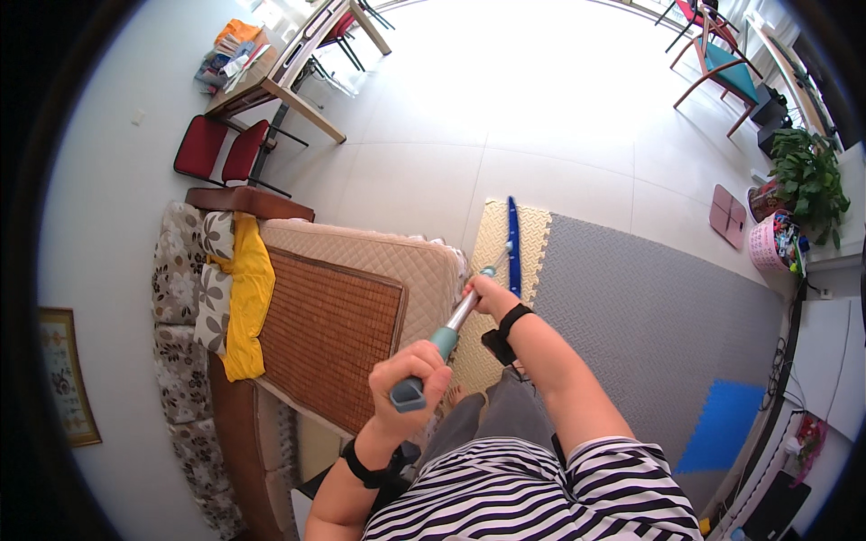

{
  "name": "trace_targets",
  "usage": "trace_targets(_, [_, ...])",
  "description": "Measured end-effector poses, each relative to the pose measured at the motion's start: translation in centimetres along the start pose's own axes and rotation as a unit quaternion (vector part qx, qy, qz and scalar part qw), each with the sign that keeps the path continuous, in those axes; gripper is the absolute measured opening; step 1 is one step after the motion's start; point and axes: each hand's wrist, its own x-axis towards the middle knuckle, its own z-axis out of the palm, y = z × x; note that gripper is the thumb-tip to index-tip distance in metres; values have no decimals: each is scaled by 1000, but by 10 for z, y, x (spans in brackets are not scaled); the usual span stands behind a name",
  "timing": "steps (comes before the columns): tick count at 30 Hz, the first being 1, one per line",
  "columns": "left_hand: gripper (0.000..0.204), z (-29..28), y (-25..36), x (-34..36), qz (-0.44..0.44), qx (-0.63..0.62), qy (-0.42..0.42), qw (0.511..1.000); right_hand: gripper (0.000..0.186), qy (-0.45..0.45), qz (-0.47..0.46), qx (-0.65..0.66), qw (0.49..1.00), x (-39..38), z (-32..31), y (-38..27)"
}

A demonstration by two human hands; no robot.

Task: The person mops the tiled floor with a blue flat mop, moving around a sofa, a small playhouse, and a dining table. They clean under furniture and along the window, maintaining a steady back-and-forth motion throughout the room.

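A flat mop with a long blue head lies across the cream puzzle mat, angled away from me, its silver and teal handle rising toward my body. My left hand is closed around the grey-tipped grip at the top of the handle. Higher in the picture, my right hand grips the same handle lower on the pole, beside the edge of the quilted mattress.
Left are a sofa, a woven sleeping mat, red chairs and a cluttered table. Right are grey foam matting, a pink scale, a plant, a full basket and a teal chair.
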Motion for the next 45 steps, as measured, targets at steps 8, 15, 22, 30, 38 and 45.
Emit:
trace_targets(8, [21,8,13,-3,-20,13,-38,999,9,-35,21,-22,999,-1,4,11])
trace_targets(15, [26,4,30,6,27,-34,-43,998,9,-106,-29,38,993,-51,-8,-4])
trace_targets(22, [28,-3,33,47,61,-86,-95,990,11,-90,-129,-2,988,-76,-24,-54])
trace_targets(30, [32,-11,0,128,133,-119,-164,970,12,-48,-143,-111,982,-75,-14,-128])
trace_targets(38, [24,-65,-18,190,127,-148,-56,979,10,-102,-105,-146,978,-46,86,-178])
trace_targets(45, [22,-97,-24,208,122,-48,25,991,14,-133,20,-147,980,-4,175,-176])
